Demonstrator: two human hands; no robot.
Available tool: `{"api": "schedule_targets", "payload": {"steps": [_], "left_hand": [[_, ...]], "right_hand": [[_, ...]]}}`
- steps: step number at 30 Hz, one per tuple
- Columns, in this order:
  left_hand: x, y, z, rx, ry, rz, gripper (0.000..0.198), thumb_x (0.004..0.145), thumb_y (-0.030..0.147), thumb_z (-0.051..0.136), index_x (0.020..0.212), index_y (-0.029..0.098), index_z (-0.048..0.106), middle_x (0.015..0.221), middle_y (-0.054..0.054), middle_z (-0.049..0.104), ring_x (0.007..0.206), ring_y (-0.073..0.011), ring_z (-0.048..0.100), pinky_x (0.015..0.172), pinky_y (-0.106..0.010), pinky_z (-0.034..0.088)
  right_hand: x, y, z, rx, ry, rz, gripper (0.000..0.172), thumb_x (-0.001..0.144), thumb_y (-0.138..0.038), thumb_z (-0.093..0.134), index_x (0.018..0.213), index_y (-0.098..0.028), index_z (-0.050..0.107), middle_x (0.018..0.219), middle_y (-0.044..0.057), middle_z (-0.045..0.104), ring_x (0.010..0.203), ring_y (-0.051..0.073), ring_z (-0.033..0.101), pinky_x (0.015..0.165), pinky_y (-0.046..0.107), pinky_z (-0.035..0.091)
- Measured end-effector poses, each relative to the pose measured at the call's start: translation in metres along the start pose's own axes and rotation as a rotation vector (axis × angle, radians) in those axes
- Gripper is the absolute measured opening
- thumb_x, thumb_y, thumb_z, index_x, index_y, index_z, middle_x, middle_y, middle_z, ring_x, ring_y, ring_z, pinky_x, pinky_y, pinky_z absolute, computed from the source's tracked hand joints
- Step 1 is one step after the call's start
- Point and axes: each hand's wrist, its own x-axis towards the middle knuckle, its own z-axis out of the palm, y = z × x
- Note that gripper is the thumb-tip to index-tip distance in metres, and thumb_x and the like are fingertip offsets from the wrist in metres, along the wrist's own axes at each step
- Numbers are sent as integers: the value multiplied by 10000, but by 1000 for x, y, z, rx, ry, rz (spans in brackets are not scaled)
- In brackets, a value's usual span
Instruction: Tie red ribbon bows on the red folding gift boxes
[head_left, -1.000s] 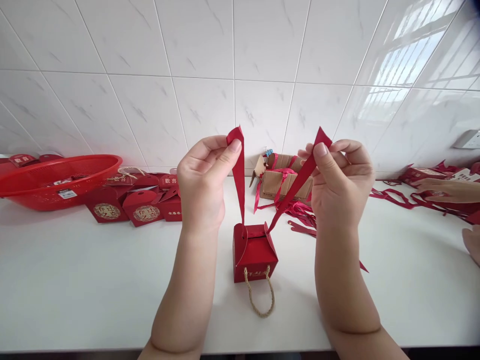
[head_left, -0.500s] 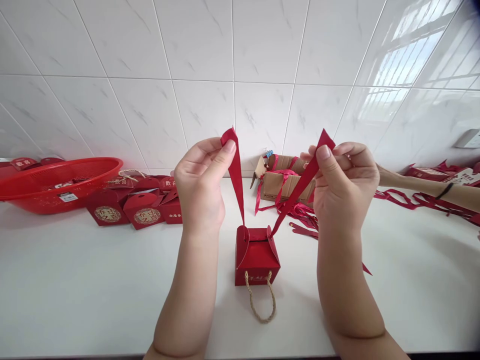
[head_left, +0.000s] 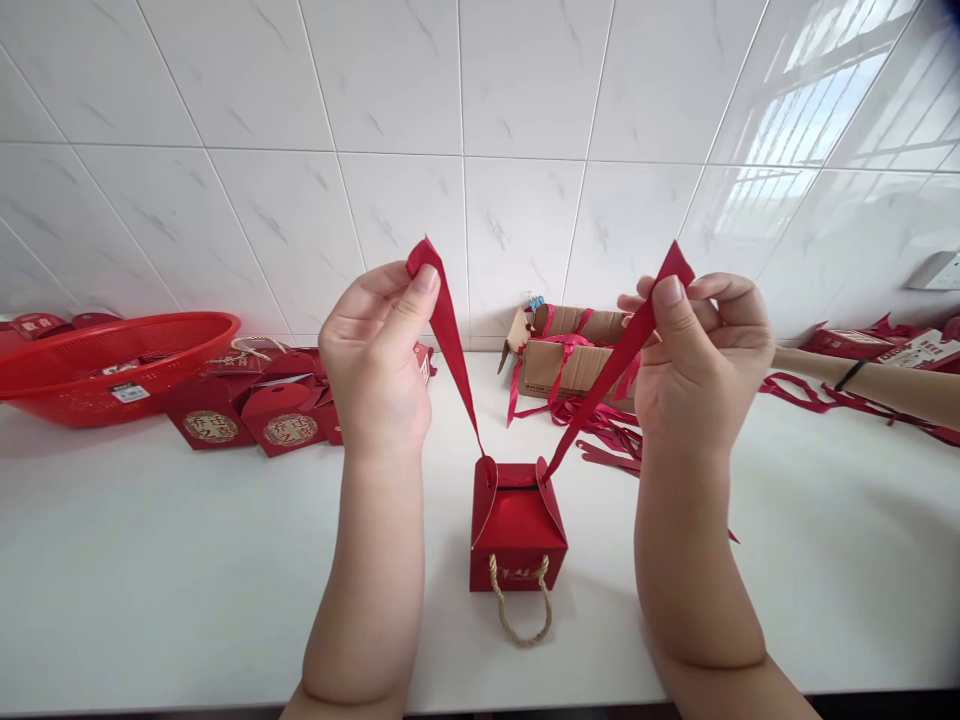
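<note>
A small red gift box [head_left: 519, 515] stands upright on the white table, its rope handle [head_left: 525, 640] hanging down the near side. One red ribbon [head_left: 600, 390] passes through the holes in the box's top flaps, and both its ends rise taut in a V. My left hand [head_left: 382, 345] pinches one end between thumb and fingers, up and left of the box. The other end is pinched in my right hand [head_left: 697, 350], up and right of the box; some of its other fingers are spread.
On the left, a red plastic basket [head_left: 180, 340] stands by several red boxes [head_left: 281, 425]. Behind, a cardboard box [head_left: 555, 368] has red ribbons wound on and around it. At right, another person's forearm [head_left: 892, 390] reaches in near more red boxes [head_left: 855, 340]. A tiled wall closes the back.
My hands have moved apart and slightly up, widening the ribbon's V. The gift box appears a little lower and nearer in view.
</note>
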Motion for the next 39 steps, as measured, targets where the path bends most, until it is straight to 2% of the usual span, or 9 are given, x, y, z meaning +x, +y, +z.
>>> {"api": "schedule_targets", "payload": {"steps": [4,7,12,15,20,23,30,33,39], "left_hand": [[2,2,-3,3,47,18,74,758,275,740,802,284,681,830,60,692,998,-208,630,831,-397,546],[4,2,-5,9,70,35,81,763,210,733,800,258,679,814,77,691,961,-201,640,869,-423,523],[5,0,-7,-1,23,41,81,766,232,730,806,288,689,858,70,696,1026,-227,628,949,-447,484],[1,-3,-1,-29,-4,78,92,781,218,713,826,297,692,903,51,698,1018,-193,633,957,-421,491],[-12,-10,17,-6,-33,99,89,772,288,720,853,273,688,910,27,688,1036,-197,626,910,-379,508],[-20,-11,26,28,-91,94,89,758,316,727,830,279,691,891,23,690,1027,-206,631,874,-373,518],[-33,-5,38,70,-265,51,62,725,253,754,757,287,712,809,21,690,862,-178,658,814,-361,528],[-33,-5,38,101,-283,78,63,726,258,752,769,284,714,808,18,689,829,-166,649,795,-345,525],[-26,-5,31,179,-296,75,271,674,309,792,922,276,690,690,26,630,747,-148,624,744,-307,518]], "right_hand": [[2,-3,-2,41,68,0,171,757,-222,713,758,-241,543,668,-64,573,820,163,689,782,341,577],[4,-2,-6,62,100,-18,169,753,-207,717,761,-241,552,691,-45,581,837,176,683,776,340,568],[6,0,-8,36,89,-26,168,755,-227,716,762,-243,549,676,-38,581,865,202,682,823,371,553],[4,2,-6,48,88,-16,130,756,-242,719,796,-252,595,646,-59,590,860,190,688,833,378,562],[-3,2,3,78,39,30,133,763,-220,712,889,-247,680,804,-44,690,856,160,691,821,354,580],[-10,0,10,64,-11,46,106,767,-227,706,862,-271,688,809,-46,699,868,168,690,750,340,602],[-21,-7,18,17,-209,121,106,739,-254,729,840,-282,712,851,-30,716,885,196,686,816,398,592],[-20,-9,15,64,-336,207,97,751,-288,719,845,-263,720,839,-21,718,871,195,682,799,394,590],[-13,-14,7,23,-506,378,276,828,-440,613,734,-199,709,628,5,657,653,155,643,588,292,545]]}}
